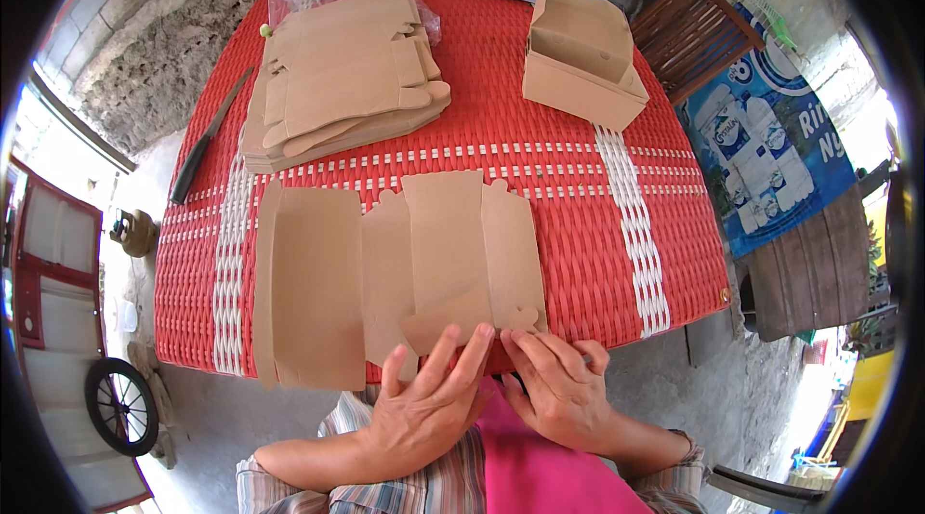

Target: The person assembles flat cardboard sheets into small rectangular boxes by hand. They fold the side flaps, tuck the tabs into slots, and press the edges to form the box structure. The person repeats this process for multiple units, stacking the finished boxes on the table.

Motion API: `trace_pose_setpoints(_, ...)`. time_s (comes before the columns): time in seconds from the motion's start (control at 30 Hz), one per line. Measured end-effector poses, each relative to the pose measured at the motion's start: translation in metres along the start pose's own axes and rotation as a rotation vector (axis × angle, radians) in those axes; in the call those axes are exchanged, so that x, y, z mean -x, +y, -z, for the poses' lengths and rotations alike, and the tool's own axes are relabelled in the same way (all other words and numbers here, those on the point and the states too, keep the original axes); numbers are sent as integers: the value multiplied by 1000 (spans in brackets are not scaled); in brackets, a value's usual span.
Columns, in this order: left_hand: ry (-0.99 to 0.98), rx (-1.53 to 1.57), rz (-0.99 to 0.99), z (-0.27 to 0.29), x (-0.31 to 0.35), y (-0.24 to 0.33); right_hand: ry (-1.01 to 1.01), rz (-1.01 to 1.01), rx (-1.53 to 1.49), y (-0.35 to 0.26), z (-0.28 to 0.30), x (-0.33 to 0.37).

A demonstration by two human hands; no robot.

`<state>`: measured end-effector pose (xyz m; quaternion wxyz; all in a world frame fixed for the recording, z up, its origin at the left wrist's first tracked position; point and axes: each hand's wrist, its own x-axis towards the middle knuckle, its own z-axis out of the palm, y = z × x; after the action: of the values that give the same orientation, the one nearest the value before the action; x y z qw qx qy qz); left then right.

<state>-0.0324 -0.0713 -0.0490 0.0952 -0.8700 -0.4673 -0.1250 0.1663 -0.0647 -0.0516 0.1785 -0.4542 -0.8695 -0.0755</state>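
Left hand, right hand: fingers bent on part-folded blank, near edge of desk; grip unclear. Formed: one box, toward far right corner. Unfolded: stack, toward far left.

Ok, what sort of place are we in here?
Probably a home yard or patio, judging by the rough wall, grey floor and spoked wheel left of the red woven table.

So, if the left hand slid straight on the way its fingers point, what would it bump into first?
Probably the folded flap of the unfolded cardboard box, right by the left hand's fingertips; whether they already touch is unclear.
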Motion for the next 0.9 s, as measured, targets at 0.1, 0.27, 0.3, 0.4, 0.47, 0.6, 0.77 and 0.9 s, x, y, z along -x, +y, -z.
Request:
trace_pose_setpoints(0.1, -79, 26, -15, 3, -3, 2, -49, 46, -46, 5, 2, -4)
trace_pose_setpoints(0.27, -86, 79, -55, 4, -9, -2, -10, 49, -49, 6, -1, -2)
trace_pose_setpoints(0.3, -85, 82, -57, 4, -9, -2, 1, 49, -60, 8, -2, -3)
trace_pose_setpoints(0.4, -98, 173, -31, 3, -9, -3, -5, 19, -118, 9, -3, -5)
trace_pose_setpoints(0.47, -87, 253, -14, 3, -11, -6, -5, 3, -142, 10, -3, -6)
trace_pose_setpoints(0.6, -75, 396, 28, 9, -8, -13, 33, -6, -121, 14, 0, -5)
trace_pose_setpoints(0.77, -87, 400, 69, 17, 2, -21, 72, 3, -96, 21, 1, -1)
trace_pose_setpoints(0.9, -72, 378, 111, 21, 13, -26, 96, -19, -116, 23, -1, 3)
